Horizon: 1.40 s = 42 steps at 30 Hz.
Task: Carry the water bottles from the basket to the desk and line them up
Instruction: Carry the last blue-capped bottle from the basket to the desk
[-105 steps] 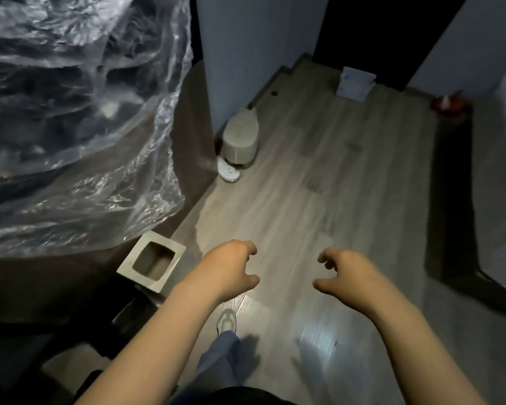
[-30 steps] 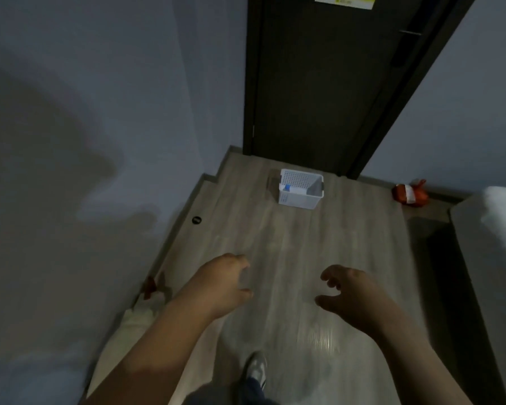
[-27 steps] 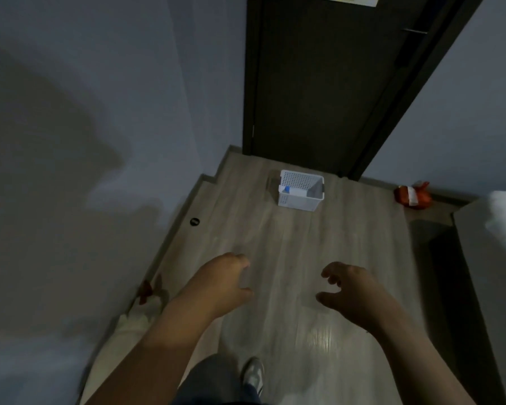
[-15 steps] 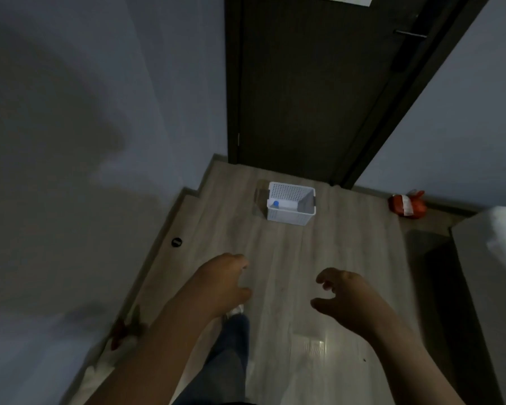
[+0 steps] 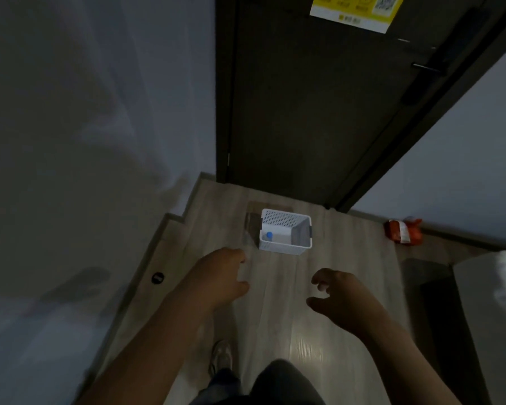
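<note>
stretching forward over the wooden floor [image 5: 275, 311], both bare arms point at the door, palms turned down and inward. the left hand [image 5: 219, 276] holds nothing, its fingers loosely curled. the right hand [image 5: 338, 296] is empty too, fingers bent and slack, thumb apart. ahead of them, touching neither, a white perforated basket [image 5: 281, 249] sits on the floor before a dark door [image 5: 304, 112]. 1 bottle [image 5: 269, 235] with a blue cap shows inside at its left end. a yellow notice [image 5: 354, 11] with a qr code is stuck high on the door; its writing is too blurred to read.
</note>
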Each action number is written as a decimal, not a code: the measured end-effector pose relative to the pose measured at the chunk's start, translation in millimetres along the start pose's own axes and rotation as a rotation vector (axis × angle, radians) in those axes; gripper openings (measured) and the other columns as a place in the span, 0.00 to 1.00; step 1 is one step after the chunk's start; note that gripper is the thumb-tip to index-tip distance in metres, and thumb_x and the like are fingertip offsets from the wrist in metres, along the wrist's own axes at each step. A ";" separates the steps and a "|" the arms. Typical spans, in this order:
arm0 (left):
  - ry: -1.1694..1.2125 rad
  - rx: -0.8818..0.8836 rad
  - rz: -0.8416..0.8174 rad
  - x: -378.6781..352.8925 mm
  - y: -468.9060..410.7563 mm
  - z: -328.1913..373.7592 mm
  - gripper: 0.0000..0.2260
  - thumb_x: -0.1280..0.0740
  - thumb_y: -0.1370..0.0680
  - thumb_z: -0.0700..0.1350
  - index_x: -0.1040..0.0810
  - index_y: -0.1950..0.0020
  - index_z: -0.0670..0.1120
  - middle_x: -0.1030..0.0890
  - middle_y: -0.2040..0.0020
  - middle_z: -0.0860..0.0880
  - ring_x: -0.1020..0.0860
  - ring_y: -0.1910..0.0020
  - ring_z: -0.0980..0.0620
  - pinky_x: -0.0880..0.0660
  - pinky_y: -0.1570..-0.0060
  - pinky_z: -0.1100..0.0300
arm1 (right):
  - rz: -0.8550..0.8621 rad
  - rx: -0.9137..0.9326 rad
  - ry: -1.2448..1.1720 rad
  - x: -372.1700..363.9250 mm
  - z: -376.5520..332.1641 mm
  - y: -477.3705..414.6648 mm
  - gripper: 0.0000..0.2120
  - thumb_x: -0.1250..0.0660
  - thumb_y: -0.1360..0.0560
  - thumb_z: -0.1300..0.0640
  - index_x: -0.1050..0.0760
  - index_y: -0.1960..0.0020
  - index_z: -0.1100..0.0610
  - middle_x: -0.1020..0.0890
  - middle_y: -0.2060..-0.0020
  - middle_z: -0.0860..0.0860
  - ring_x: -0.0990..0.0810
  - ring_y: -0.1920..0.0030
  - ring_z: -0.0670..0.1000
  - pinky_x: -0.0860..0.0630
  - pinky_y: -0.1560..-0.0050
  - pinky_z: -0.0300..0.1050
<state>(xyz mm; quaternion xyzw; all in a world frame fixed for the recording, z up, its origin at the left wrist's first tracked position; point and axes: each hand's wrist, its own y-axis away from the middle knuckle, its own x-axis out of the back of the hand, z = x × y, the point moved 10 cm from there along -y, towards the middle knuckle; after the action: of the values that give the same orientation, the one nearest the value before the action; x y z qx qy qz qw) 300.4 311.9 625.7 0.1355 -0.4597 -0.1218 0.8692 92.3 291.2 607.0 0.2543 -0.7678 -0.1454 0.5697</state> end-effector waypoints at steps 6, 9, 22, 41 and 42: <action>0.030 0.038 -0.023 13.1 -53.8 -18.5 0.19 0.31 0.26 0.48 0.28 0.37 0.46 0.26 0.39 0.48 0.26 0.43 0.52 0.30 0.44 0.61 | -0.015 0.022 0.013 22.0 -9.4 -65.0 0.20 0.30 0.27 0.50 0.28 0.37 0.51 0.21 0.43 0.49 0.23 0.46 0.45 0.25 0.47 0.37; 0.042 0.065 -0.037 17.5 -81.5 -22.9 0.18 0.31 0.26 0.47 0.27 0.38 0.45 0.25 0.40 0.48 0.26 0.43 0.51 0.29 0.43 0.58 | -0.029 0.041 0.024 30.9 -7.6 -98.7 0.19 0.29 0.28 0.50 0.27 0.39 0.51 0.21 0.44 0.49 0.23 0.47 0.44 0.26 0.48 0.36; 0.099 0.314 -0.034 24.1 -232.4 -47.4 0.26 0.40 0.26 0.57 0.31 0.32 0.44 0.26 0.37 0.46 0.28 0.38 0.50 0.32 0.39 0.59 | -0.129 0.173 0.190 92.1 14.1 -293.0 0.20 0.31 0.26 0.49 0.29 0.37 0.52 0.22 0.39 0.50 0.22 0.41 0.46 0.25 0.45 0.37; 0.122 0.440 -0.013 -125.6 -431.7 -209.4 0.26 0.29 0.26 0.44 0.30 0.31 0.36 0.25 0.36 0.36 0.25 0.39 0.39 0.30 0.38 0.51 | -0.249 0.074 0.230 -71.3 84.6 -571.2 0.22 0.34 0.24 0.54 0.34 0.32 0.57 0.28 0.34 0.55 0.30 0.33 0.55 0.30 0.34 0.51; 0.098 0.438 -0.030 -137.5 -442.5 -220.8 0.27 0.32 0.24 0.47 0.34 0.28 0.39 0.28 0.33 0.38 0.28 0.35 0.41 0.33 0.35 0.53 | -0.244 0.070 0.246 -86.9 90.2 -583.4 0.23 0.34 0.24 0.53 0.34 0.32 0.57 0.29 0.34 0.55 0.30 0.33 0.54 0.30 0.34 0.51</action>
<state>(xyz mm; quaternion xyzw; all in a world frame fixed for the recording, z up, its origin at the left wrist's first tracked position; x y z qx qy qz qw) 370.3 -27.7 247.2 0.3334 -0.4303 -0.0254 0.8384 157.1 -149.7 210.2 0.3813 -0.6603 -0.1545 0.6283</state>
